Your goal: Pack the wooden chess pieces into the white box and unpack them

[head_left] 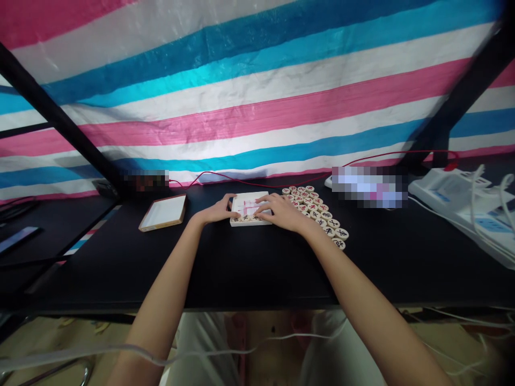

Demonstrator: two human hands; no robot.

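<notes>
A shallow white box (251, 223) sits on the black table with a row of round xiangqi pieces (245, 218) along its near inner side. A sheet with red and dark lines (249, 207) lies inside it. My left hand (219, 210) grips the box's left end, thumb at the near corner and fingers along the side. My right hand (284, 210) reaches over the box's right end, its fingers curled at a piece (256, 217) at the right of the row. Right of that hand, many loose xiangqi pieces (317, 212) with red or black characters lie in staggered rows.
A box lid (164, 213) with a white inside lies to the left. At the right stand a blurred-out device (368, 186) and white power strips (478, 209) with cables. A thin red cable (233, 177) runs along the back before a striped sheet (257, 102).
</notes>
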